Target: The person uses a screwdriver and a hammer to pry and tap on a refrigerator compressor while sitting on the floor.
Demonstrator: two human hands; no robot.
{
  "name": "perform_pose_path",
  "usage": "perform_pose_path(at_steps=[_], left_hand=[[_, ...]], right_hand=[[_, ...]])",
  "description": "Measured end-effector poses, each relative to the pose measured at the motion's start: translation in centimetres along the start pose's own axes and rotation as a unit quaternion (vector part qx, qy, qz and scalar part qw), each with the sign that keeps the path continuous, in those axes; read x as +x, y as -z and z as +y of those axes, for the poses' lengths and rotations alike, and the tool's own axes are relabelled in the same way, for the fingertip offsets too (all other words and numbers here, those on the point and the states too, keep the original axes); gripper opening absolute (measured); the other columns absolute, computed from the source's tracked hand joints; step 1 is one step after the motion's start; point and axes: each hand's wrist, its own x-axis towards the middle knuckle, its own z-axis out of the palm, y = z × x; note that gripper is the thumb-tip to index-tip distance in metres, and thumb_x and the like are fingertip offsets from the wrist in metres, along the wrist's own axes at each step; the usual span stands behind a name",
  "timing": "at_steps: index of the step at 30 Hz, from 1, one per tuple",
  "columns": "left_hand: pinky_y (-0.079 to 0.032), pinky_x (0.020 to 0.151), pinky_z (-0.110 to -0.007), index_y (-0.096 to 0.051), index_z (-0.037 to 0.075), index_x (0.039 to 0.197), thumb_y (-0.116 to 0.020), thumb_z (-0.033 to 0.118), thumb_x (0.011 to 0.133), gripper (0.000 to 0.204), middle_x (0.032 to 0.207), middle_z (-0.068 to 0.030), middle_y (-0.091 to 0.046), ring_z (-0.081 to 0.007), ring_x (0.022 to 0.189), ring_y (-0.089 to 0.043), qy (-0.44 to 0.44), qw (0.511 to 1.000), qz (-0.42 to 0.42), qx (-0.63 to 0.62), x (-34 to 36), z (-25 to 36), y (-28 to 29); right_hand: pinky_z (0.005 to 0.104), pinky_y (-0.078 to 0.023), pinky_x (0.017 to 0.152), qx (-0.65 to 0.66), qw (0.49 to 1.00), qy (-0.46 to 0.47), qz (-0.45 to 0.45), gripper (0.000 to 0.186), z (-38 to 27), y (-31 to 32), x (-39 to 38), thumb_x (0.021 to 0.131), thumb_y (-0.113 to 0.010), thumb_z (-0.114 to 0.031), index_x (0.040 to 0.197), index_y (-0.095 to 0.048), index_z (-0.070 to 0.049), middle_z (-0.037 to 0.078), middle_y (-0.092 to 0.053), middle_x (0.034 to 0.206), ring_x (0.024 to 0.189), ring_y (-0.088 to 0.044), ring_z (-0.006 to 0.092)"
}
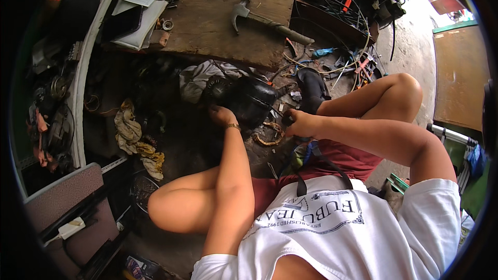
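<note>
**Working on a black motor housing on the floor**

We judge the step as steadying and loosening. The black motor housing [252, 102] lies just beyond our fingers. Our left hand [222, 115] rests on its near edge, fingers curled; our right hand [299, 123] grips a dark tool handle [287, 120]. Next calls for firm bracing. The tool's tip and any fastener are hidden.

Head camera, looking steeply down from above.
One fisheye view faces the person's own lap and the cluttered ground, close over the worn brown wooden board [228, 15]; edges bend at the rim.
</note>
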Motion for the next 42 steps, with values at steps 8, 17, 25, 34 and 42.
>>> perform_pose_path(at_steps=[8, 17, 25, 34, 42], left_hand=[[-0.048, 0.083, -0.043, -0.062, -0.004, 0.103, -0.043, 0.016, 0.091, 0.03, 0.102, -0.0247, -0.063, -0.038, 0.093, -0.061, -0.042, 0.995, 0.015, 0.086, -1.5, 1.7, 0.7], [-0.046, 0.086, -0.042, -0.063, 0.002, 0.108, -0.05, 0.021, 0.087, 0.031, 0.106, -0.0201, -0.064, -0.0349, 0.097, -0.061, 0.118, 0.991, 0.015, 0.055, -0.4, 3.5, 0.4], [-0.047, 0.083, -0.041, -0.064, 0.005, 0.107, -0.057, 0.013, 0.082, 0.027, 0.105, -0.0151, -0.066, -0.032, 0.097, -0.063, 0.1, 0.989, -0.007, 0.108, -1.2, 5.9, 1.5], [-0.049, 0.083, -0.041, -0.065, 0.007, 0.106, -0.057, 0.013, 0.081, 0.027, 0.104, -0.0161, -0.065, -0.0325, 0.096, -0.063, 0.088, 0.983, -0.021, 0.159, 0.8, 4.9, 1.0], [-0.049, 0.083, -0.041, -0.064, 0.007, 0.108, -0.057, 0.016, 0.08, 0.03, 0.107, -0.0154, -0.065, -0.0327, 0.097, -0.062, 0.036, 0.993, -0.082, 0.08, 1.1, 2.4, 1.2]], right_hand=[[0.0337, -0.056, 0.065, -0.228, 0.973, 0.024, -0.02, 0.076, -0.6, 1.7, -1.4, 0.077, -0.065, -0.018, 0.136, -0.021, 0.001, 0.025, -0.052, 0.122, 0.107, -0.057, 0.0297], [0.0443, -0.048, 0.083, -0.368, 0.917, 0.05, 0.144, 0.053, 1.5, 0.4, 1.3, 0.077, -0.064, -0.018, 0.116, -0.036, 0.004, 0.026, -0.061, 0.104, 0.1, -0.058, 0.0396], [0.042, -0.047, 0.087, -0.288, 0.944, 0.088, 0.134, 0.054, 3.3, 0.9, 1.0, 0.075, -0.067, -0.012, 0.124, -0.048, -0.005, 0.026, -0.061, 0.104, 0.101, -0.058, 0.0381], [0.0352, -0.047, 0.087, -0.133, 0.981, 0.111, 0.084, 0.062, 6.4, 1.2, 1.3, 0.074, -0.066, -0.006, 0.132, -0.043, -0.004, 0.022, -0.063, 0.106, 0.1, -0.061, 0.0279], [0.0387, -0.053, 0.067, -0.41, 0.896, 0.109, 0.128, 0.052, 5.8, 2.1, 1.7, 0.083, -0.058, -0.027, 0.13, -0.044, -0.01, 0.018, -0.064, 0.104, 0.075, -0.067, 0.0284]])
